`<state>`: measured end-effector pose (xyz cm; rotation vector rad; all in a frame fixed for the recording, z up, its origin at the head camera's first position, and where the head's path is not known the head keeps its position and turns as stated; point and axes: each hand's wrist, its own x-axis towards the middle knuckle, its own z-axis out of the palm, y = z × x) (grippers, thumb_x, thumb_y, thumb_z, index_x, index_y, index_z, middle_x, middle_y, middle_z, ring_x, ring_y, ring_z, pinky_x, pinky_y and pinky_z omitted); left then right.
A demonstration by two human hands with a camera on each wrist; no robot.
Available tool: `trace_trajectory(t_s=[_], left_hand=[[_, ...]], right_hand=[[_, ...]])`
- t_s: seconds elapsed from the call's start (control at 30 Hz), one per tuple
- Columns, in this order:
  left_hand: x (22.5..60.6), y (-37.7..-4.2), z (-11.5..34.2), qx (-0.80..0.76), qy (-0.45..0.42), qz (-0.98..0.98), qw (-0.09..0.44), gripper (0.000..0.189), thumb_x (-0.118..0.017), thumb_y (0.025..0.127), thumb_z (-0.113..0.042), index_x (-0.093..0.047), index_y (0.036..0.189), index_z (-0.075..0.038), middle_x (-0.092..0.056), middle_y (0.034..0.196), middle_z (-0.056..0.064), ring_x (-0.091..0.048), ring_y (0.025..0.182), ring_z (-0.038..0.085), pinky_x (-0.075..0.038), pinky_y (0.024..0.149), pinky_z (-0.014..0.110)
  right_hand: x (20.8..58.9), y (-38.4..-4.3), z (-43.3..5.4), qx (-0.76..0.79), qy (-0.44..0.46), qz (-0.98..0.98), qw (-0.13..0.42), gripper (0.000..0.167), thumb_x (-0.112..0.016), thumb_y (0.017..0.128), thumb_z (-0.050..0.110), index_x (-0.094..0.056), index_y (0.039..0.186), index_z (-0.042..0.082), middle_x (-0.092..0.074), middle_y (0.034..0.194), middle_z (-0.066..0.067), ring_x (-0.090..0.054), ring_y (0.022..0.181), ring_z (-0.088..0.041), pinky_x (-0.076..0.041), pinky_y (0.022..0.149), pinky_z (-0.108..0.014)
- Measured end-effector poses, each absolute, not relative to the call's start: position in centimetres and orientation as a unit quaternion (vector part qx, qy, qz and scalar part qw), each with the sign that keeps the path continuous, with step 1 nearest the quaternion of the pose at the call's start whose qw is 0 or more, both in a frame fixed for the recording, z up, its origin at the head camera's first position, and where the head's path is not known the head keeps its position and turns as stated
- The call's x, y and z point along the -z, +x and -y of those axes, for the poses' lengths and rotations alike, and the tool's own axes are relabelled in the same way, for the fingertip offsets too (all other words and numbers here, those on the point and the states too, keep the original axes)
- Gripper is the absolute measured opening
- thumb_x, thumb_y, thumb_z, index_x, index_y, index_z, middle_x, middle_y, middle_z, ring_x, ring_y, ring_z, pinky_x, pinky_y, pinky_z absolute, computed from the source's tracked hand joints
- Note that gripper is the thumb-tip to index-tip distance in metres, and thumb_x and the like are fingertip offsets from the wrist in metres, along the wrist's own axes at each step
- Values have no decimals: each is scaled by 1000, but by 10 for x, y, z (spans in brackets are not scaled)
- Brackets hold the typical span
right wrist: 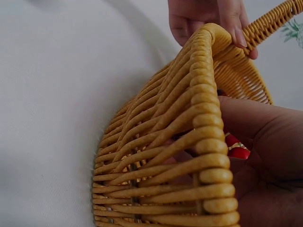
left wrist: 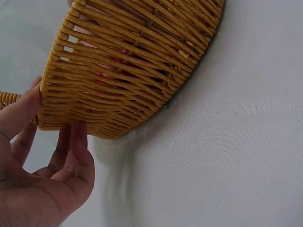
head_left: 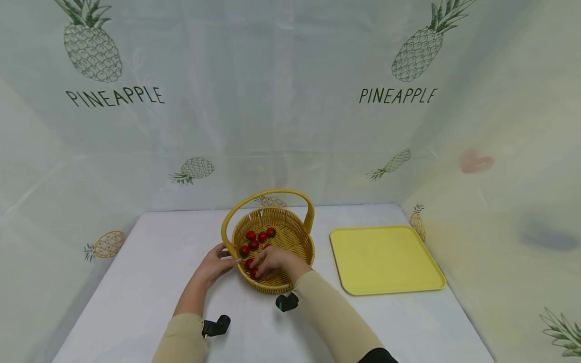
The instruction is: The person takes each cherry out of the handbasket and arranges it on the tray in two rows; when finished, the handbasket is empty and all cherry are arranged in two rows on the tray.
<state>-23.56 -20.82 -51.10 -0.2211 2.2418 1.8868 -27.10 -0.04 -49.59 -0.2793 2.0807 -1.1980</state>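
A yellow woven basket (head_left: 297,242) with a tall arched handle (head_left: 272,191) stands on the table, holding several small red cherry tomatoes (head_left: 251,235) towards its left side. My left hand (head_left: 218,263) grips the rim at the handle's base; in the left wrist view its thumb (left wrist: 23,111) and fingers lie on the wicker from both sides. Reaching over the near right rim, my right hand (head_left: 274,262) is inside the basket, fingers bent down by the tomatoes at the near left. Whether it pinches a tomato I cannot tell; the rim hides its fingertips in the right wrist view.
A flat yellow tray (head_left: 386,259) lies to the right of the basket on the white table (head_left: 136,292). Behind and at both sides hang pale curtains (head_left: 272,126) printed with pineapples.
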Motion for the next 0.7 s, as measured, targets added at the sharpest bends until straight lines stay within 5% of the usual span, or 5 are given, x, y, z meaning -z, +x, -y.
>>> trace_trajectory(t_s=[0.7], left_hand=[[516,-237,210,-645,-73,-754,101,57,-72,88,-7,-46,138,-1,-47,131,26,-57,105,28,-50,87,37]], right_hand=[[501,-272,3,458,-115,-815,336,15,-74,83,-4,-77,96,2,-70,82,-8,-68,74,-26,-57,76,-42]])
